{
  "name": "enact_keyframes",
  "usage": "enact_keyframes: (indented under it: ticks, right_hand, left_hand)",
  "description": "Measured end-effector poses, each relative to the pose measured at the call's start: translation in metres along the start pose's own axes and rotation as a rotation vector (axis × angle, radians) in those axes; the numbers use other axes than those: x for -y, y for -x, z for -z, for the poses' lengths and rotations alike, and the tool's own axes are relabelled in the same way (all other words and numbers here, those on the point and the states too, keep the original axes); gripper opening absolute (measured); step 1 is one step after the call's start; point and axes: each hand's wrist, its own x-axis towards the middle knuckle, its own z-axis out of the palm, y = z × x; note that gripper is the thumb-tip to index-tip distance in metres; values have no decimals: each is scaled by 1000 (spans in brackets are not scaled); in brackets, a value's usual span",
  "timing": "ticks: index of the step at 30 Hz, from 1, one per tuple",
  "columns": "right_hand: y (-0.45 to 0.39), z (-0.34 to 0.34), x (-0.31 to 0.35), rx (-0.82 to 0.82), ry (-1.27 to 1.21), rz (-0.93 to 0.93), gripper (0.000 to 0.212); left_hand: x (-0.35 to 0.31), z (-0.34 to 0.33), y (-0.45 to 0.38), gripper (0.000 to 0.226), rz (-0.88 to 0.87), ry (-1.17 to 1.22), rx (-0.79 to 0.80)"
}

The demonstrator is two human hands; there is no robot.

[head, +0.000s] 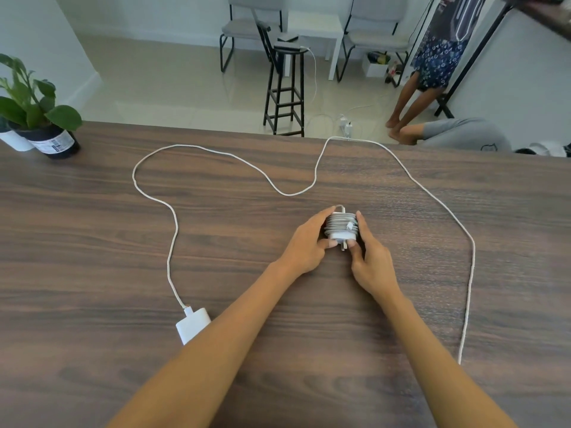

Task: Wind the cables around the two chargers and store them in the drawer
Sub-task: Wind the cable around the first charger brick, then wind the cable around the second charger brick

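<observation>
Nothing readable is showing up here. The dark plant pot (52, 142) at the far left of the tabletop (92, 242) is carrying a white label (55, 143) with printed lines, but they are blurring out too small to read. The chargers are showing no legible marking.

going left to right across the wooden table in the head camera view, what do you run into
Potted plant → unwound charger lying flat with its loose cable → left hand → wound charger held between both hands → right hand → far stretch of the loose cable near the table's right side.
</observation>
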Motion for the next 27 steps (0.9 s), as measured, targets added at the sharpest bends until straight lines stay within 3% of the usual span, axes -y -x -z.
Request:
enact_keyframes:
  ticks: [6,10,13,17,20,23,27]
  right_hand:
    - [7,13,8,21,-35,19,58]
    - [21,13,31,-62,67,170,57]
    - [31,-8,63,-2,112,338,56]
    - [45,-57,100,244,144,459,56]
    - [55,-90,116,367,197,483,56]
    - [58,-109,122,383,296,505,53]
    - [54,-122,127,384,366,530,52]
  left_hand:
    - [-13,14,28,71,10,-108,-51]
    - [-13,40,81,68,44,-331,-120]
    - [-3,53,131,70,224,-667,-202]
    - [16,56,186,83,475,-954,-230]
    - [23,63,206,77,509,-973,-321]
    - [26,74,225,69,460,-919,-501]
    - [44,96,255,74,598,-730,-692]
